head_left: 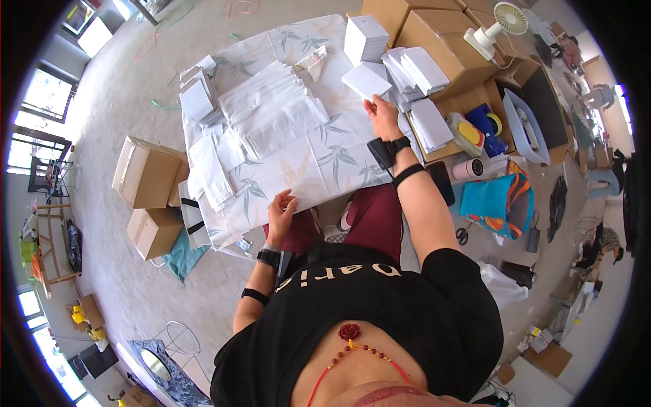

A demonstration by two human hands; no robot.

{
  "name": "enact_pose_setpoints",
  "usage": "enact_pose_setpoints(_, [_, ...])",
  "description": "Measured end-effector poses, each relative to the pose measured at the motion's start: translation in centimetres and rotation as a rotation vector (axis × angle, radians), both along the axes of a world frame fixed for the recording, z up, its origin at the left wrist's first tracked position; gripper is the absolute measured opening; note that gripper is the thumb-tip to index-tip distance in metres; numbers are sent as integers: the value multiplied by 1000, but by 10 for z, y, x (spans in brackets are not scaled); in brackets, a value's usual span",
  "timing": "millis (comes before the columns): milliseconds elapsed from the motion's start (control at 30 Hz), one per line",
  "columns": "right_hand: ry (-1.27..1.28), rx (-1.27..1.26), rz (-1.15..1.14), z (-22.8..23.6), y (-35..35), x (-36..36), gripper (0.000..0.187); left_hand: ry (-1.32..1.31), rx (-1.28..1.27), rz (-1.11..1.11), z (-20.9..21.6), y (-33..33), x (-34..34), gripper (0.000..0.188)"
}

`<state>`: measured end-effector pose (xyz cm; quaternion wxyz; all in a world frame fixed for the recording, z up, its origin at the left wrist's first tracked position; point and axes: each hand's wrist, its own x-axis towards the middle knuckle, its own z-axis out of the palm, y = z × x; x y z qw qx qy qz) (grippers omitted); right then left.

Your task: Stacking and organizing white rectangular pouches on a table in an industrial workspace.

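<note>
A flat white card stack [366,79] is placed toward the far right of the leaf-patterned tablecloth [305,163]. Its near edge is met by the bent fingers of the right hand [385,119]; whether it is gripped cannot be told. The space behind it is blocked by a taller white stack [366,41], the right side by fanned white stacks [424,68] and a cardboard box [437,41]. Flat white plastic bags [278,108] are piled leftward. The left hand [280,210] is held loosely half-curled, visibly unladen, at the near table edge.
</note>
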<state>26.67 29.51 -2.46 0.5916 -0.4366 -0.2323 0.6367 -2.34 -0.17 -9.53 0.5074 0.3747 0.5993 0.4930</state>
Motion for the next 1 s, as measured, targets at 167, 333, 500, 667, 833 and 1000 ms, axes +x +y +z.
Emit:
enact_pose_setpoints(167, [206,-157,-303,-5,42,-17,15,-54,-5,24,-2,-6,-1,39])
enact_pose_setpoints(333, [-107,-97,-168,-45,41,-30,16,-40,-12,78,2,-20,-8,38])
enact_pose_setpoints(500, [-883,220,-52,-84,-12,-13,27,161,26,162,11,-9,-15,35])
enact_pose_setpoints(667, [-1126,421,339,-64,-138,-50,20,512,35,387,20,-12,-63,30])
enact_pose_setpoints(833, [-1273,650,284,-73,-179,-58,11,951,-9,715,2,-8,-132,48])
enact_pose_setpoints(1000, [-1308,631,302,-74,-177,-59,10,988,-195,769,6,9,-170,57])
